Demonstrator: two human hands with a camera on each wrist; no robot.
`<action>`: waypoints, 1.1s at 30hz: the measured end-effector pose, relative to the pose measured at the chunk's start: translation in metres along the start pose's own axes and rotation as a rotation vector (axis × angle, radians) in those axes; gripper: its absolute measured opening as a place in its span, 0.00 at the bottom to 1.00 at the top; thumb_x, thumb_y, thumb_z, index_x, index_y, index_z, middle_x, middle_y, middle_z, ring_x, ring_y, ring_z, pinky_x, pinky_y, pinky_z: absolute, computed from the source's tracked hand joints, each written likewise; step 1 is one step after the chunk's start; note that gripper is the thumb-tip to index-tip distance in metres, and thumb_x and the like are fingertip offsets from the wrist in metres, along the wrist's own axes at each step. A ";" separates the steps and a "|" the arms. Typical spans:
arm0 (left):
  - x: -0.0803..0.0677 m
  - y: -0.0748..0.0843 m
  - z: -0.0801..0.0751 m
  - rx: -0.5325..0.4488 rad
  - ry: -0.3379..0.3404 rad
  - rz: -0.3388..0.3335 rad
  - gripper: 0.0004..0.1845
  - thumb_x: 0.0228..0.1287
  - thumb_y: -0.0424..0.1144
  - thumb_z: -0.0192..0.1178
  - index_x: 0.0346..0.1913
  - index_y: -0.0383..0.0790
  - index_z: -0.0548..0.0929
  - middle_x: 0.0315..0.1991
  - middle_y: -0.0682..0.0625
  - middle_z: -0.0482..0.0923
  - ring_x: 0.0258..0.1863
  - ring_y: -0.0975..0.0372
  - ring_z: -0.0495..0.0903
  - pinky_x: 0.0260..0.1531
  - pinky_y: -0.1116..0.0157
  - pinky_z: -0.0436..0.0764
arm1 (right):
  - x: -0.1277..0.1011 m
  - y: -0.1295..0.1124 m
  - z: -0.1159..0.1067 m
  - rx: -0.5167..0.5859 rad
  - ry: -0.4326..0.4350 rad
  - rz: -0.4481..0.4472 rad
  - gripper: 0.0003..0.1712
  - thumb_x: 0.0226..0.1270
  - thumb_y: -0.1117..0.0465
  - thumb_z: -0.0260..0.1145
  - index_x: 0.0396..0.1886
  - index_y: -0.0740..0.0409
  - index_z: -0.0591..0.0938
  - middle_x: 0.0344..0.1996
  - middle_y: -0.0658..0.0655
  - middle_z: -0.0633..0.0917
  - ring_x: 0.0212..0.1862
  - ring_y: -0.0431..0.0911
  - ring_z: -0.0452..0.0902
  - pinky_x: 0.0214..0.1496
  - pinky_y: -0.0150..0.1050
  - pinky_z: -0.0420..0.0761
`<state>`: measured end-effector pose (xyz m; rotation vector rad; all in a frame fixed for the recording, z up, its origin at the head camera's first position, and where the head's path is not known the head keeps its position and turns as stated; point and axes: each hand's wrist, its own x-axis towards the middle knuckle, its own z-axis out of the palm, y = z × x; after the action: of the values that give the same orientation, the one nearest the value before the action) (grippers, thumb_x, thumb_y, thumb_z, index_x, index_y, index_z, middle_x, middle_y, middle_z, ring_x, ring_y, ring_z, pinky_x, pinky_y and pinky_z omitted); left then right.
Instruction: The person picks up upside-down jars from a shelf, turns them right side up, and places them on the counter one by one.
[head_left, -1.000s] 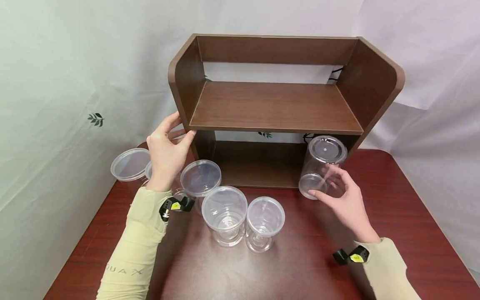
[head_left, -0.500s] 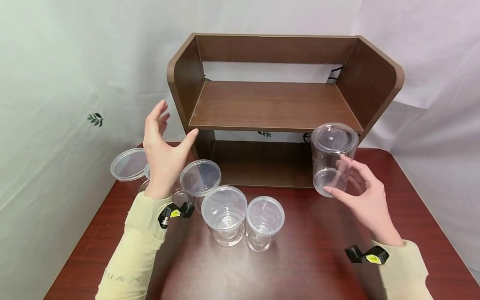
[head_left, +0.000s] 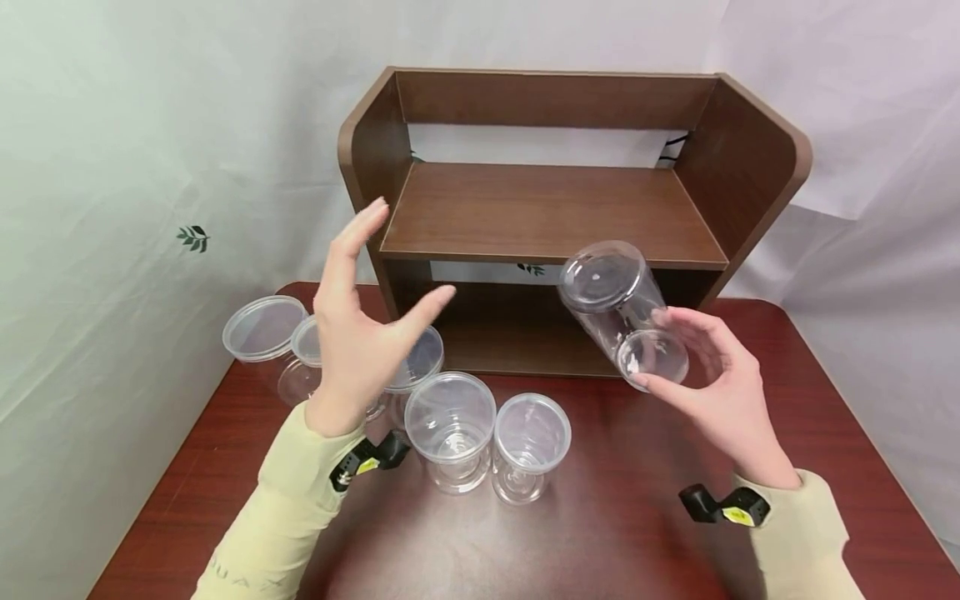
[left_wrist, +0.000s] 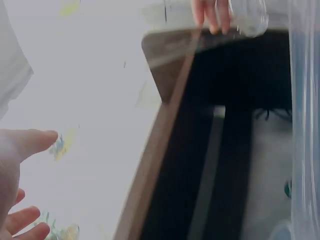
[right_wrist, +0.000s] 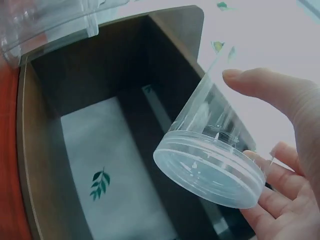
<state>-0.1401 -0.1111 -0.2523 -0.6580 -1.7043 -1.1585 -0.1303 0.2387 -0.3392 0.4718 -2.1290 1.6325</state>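
- Head view: the right hand (head_left: 708,379) holds a clear plastic cylindrical jar with a clear lid (head_left: 621,312) tilted in the air before the lower opening of the brown wooden two-tier shelf (head_left: 555,212), with fingers and thumb curled about its end nearest the person. The left hand (head_left: 360,333) hovers with its fingers spread, holding nothing, above the group of clear lidded plastic jars (head_left: 453,425) at front left. By the look of it, both tiers are bare and every other jar stands on the dark red wooden table (head_left: 622,517), so most of the putting away remains. White cloth with small leaf prints (head_left: 112,208) hangs behind.
- Left wrist view: blurred; outstretched fingertips (left_wrist: 22,145) lie beside the shelf's side panel.
- Right wrist view: fingertips (right_wrist: 280,200) cradle the jar's lidded end, tilted over the shelf's dark interior.
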 end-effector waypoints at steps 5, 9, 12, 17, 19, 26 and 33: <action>-0.001 0.016 0.007 -0.046 -0.150 0.124 0.42 0.42 0.32 0.81 0.61 0.20 0.73 0.64 0.31 0.74 0.67 0.47 0.71 0.69 0.47 0.66 | 0.003 -0.026 0.009 0.107 -0.015 -0.064 0.46 0.35 0.91 0.75 0.62 0.73 0.77 0.55 0.63 0.83 0.56 0.49 0.79 0.61 0.32 0.75; -0.002 0.019 0.013 -0.050 -0.261 0.223 0.45 0.41 0.39 0.84 0.62 0.24 0.74 0.65 0.32 0.73 0.68 0.47 0.70 0.71 0.43 0.59 | 0.007 -0.042 0.016 0.089 -0.041 -0.146 0.46 0.32 0.91 0.75 0.61 0.75 0.78 0.55 0.68 0.82 0.55 0.51 0.78 0.60 0.33 0.76; -0.002 0.021 0.018 -0.036 -0.321 0.267 0.45 0.40 0.43 0.85 0.62 0.28 0.76 0.66 0.35 0.73 0.69 0.48 0.69 0.72 0.42 0.58 | 0.009 -0.053 0.020 -0.031 -0.057 -0.189 0.47 0.30 0.89 0.78 0.60 0.73 0.80 0.54 0.67 0.82 0.55 0.49 0.78 0.58 0.33 0.76; -0.003 0.021 0.024 0.011 -0.421 0.333 0.44 0.42 0.46 0.85 0.63 0.33 0.78 0.65 0.39 0.75 0.69 0.49 0.69 0.72 0.43 0.58 | 0.012 -0.066 0.026 -0.133 -0.080 -0.242 0.47 0.28 0.85 0.82 0.59 0.71 0.81 0.53 0.66 0.83 0.55 0.48 0.78 0.57 0.33 0.77; -0.003 0.019 0.025 0.054 -0.437 0.367 0.43 0.44 0.47 0.84 0.63 0.34 0.78 0.65 0.39 0.75 0.70 0.50 0.68 0.72 0.43 0.58 | 0.013 -0.070 0.027 -0.127 -0.084 -0.253 0.47 0.27 0.85 0.82 0.58 0.72 0.81 0.52 0.66 0.83 0.54 0.48 0.79 0.57 0.34 0.78; -0.002 0.012 0.021 0.236 -0.481 0.439 0.43 0.43 0.47 0.85 0.64 0.38 0.79 0.67 0.41 0.74 0.70 0.49 0.69 0.74 0.46 0.57 | 0.017 -0.079 0.032 -0.136 -0.104 -0.312 0.47 0.25 0.83 0.83 0.57 0.72 0.82 0.52 0.67 0.84 0.55 0.49 0.79 0.59 0.35 0.77; -0.008 0.010 0.024 0.424 -0.512 0.500 0.41 0.45 0.50 0.83 0.64 0.42 0.81 0.63 0.46 0.79 0.66 0.50 0.72 0.74 0.50 0.58 | 0.020 -0.088 0.040 -0.196 -0.133 -0.390 0.43 0.28 0.77 0.85 0.55 0.70 0.83 0.52 0.65 0.84 0.57 0.48 0.78 0.61 0.34 0.75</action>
<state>-0.1384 -0.0850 -0.2581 -1.0875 -1.9622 -0.2703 -0.1080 0.1770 -0.2649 0.8884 -2.0975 1.1933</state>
